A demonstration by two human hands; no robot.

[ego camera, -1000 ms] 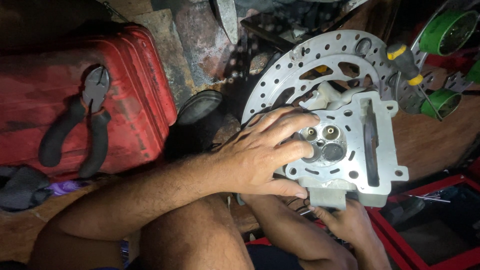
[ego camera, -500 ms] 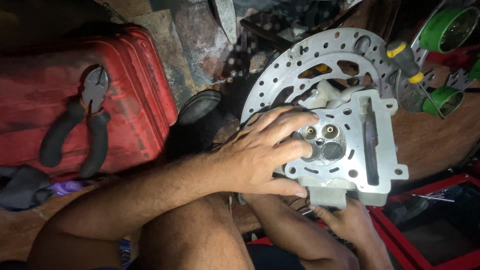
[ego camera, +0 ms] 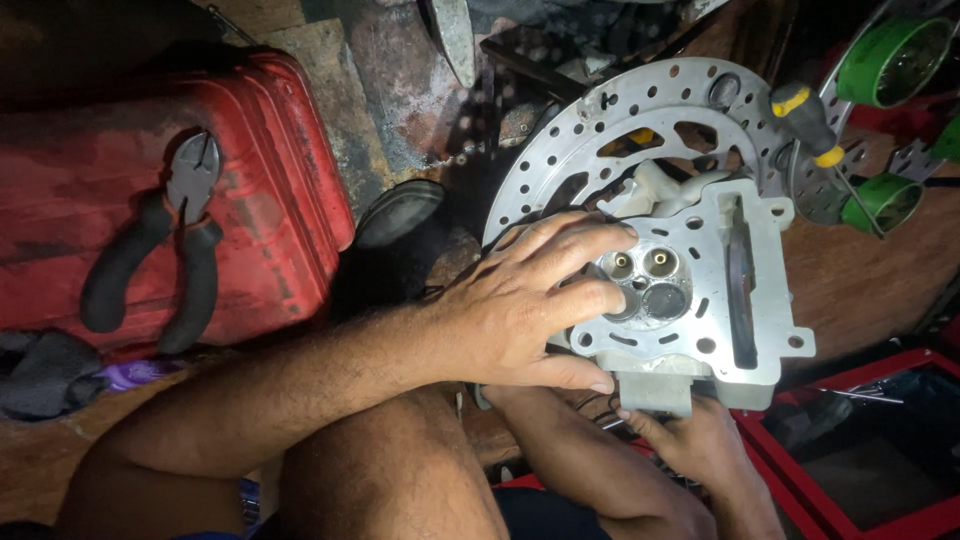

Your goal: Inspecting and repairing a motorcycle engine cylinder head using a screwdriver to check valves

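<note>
Head view: the left hand [ego camera: 525, 315] lies spread, palm down, on the grey metal cylinder head [ego camera: 700, 300], fingers fanned over its flat face beside the round valve openings, thumb along its near edge. The right hand [ego camera: 690, 440] reaches up from below and touches the block's near underside; how tightly it grips cannot be told. The cylinder head sits right of centre, resting on a drilled brake disc [ego camera: 640, 110]. A yellow-handled screwdriver [ego camera: 810, 130] lies far right. Black-handled pliers [ego camera: 165, 245] rest on a red case [ego camera: 270, 150] at the left
</note>
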